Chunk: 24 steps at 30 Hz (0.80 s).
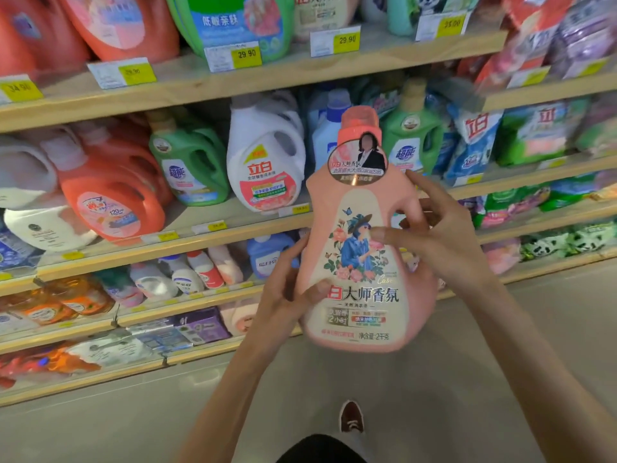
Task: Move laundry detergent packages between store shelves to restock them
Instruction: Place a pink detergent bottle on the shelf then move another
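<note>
1. The pink detergent bottle [362,262], held up in front of the shelves, reads 大师香氛 in large dark characters across its cream label, with 净含量:2千克 at the label's bottom right
2. A round sticker [357,162] on that bottle's neck repeats 立白 大师香氛
3. Left of the pink bottle, a white jug [265,155] carries the red brand 立白
4. Further left, a green jug [190,162] reads 超能; another green jug [412,138] just right of the pink bottle's cap bears the same mark
5. Above the pink bottle, yellow price tags read 29.90 [347,39] and 29.90 [247,54]; far left, 34.90 [19,87]
6. The upper green bottle [230,21] reads 低敏亲肤
</note>
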Each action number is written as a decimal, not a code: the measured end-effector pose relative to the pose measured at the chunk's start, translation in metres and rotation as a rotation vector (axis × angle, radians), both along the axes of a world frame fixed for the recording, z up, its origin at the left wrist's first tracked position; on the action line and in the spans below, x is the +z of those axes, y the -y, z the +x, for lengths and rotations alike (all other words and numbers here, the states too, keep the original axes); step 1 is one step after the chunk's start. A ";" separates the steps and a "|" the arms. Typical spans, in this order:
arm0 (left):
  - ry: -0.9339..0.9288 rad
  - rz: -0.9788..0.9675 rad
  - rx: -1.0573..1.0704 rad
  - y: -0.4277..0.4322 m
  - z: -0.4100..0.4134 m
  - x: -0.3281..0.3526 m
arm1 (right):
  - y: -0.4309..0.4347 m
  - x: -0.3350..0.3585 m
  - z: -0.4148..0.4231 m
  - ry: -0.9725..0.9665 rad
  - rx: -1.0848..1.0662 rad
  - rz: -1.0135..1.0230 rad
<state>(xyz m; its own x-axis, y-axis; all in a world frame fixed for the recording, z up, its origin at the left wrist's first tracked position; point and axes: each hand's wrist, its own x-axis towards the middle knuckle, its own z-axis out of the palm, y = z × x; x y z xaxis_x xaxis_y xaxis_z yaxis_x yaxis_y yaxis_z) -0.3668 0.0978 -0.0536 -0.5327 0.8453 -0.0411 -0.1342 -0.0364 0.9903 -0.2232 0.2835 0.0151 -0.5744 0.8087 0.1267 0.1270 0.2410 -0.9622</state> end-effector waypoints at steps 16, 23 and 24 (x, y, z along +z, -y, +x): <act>0.003 0.060 0.056 -0.102 -0.009 0.018 | -0.119 0.029 -0.031 -0.018 0.073 0.025; -0.085 0.061 0.174 -0.142 -0.029 0.043 | -0.166 0.052 -0.062 -0.061 0.168 0.083; -0.089 0.069 0.190 -0.147 -0.032 0.048 | -0.173 0.057 -0.066 -0.069 0.177 0.091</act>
<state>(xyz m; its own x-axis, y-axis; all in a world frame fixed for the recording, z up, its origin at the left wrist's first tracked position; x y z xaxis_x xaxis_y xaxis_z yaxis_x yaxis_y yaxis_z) -0.3987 0.2453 -0.0061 -0.6818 0.7283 0.0682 -0.0301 -0.1210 0.9922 -0.2895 0.4562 0.0718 -0.6937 0.6794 0.2390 0.0094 0.3404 -0.9402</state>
